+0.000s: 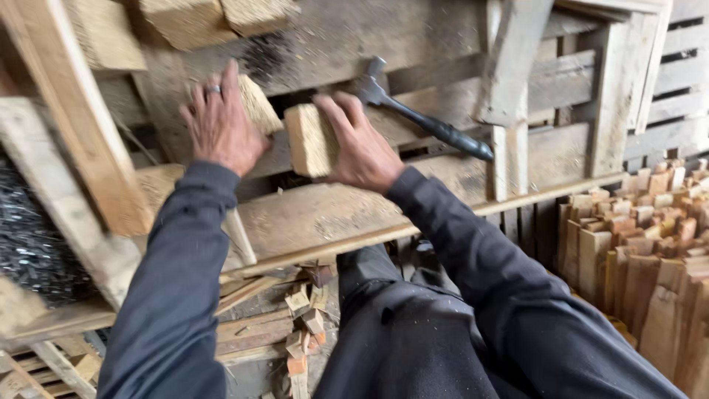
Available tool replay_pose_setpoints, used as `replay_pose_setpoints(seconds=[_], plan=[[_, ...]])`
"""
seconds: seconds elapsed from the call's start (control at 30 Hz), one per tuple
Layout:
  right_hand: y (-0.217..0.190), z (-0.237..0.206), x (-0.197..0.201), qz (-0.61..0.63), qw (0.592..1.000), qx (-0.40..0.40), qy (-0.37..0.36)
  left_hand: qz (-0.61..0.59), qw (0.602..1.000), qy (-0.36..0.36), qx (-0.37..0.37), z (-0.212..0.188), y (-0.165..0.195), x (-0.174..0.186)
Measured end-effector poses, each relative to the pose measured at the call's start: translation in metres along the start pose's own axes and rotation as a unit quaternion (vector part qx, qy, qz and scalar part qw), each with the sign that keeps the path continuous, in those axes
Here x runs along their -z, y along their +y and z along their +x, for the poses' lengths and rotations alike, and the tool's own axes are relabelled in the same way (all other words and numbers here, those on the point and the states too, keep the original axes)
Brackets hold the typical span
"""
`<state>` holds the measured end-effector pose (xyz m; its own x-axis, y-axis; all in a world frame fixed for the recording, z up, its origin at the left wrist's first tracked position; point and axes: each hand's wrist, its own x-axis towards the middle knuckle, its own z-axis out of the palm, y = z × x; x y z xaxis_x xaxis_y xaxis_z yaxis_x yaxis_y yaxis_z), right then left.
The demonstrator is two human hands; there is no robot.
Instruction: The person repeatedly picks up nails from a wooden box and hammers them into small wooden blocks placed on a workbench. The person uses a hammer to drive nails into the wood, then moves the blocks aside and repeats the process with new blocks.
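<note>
My left hand point(218, 122), with a ring on one finger, grips a pale chipboard block point(258, 103) above the wooden work surface point(325, 214). My right hand point(362, 144) holds a second, similar block point(310, 139) just to the right of the first. The two blocks are a little apart. A black hammer point(421, 118) lies on the wood just beyond my right hand, its head to the left and its handle pointing right. Both arms wear dark blue sleeves.
More chipboard blocks point(185, 22) sit at the top left. Pallet boards point(561, 81) rise behind the bench. A stack of short wooden pieces point(642, 244) stands at the right. Offcuts point(303, 325) lie on the floor below. A dark mass of nails point(29, 244) is at the left.
</note>
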<state>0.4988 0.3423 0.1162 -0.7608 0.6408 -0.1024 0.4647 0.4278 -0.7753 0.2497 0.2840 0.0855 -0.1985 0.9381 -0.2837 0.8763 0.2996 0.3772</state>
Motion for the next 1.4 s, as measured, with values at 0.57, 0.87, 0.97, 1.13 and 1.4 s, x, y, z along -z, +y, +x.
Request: replay_pose_setpoints(seconds=[0.57,0.87,0.97,1.13,1.4], plan=[[0.158,-0.249,0.084,-0.282,0.957,-0.066,0.02,-0.078,0.983,0.004,-0.164,-0.11,0.297,-0.235],[0.166,-0.238,0.083,-0.244,0.961,-0.129,-0.007,-0.101,0.888,0.421,0.157,0.096,0.057,-0.072],[0.17,-0.237,0.082,-0.244,0.96,-0.14,-0.011,0.012,0.94,0.233,0.25,0.146,-0.009,-0.013],[0.173,-0.235,0.083,-0.251,0.959,-0.13,-0.001,-0.124,0.971,0.066,0.191,0.147,-0.031,0.037],[0.178,-0.247,0.085,-0.224,0.969,-0.103,0.01,-0.321,0.881,0.318,0.142,0.116,-0.011,0.018]])
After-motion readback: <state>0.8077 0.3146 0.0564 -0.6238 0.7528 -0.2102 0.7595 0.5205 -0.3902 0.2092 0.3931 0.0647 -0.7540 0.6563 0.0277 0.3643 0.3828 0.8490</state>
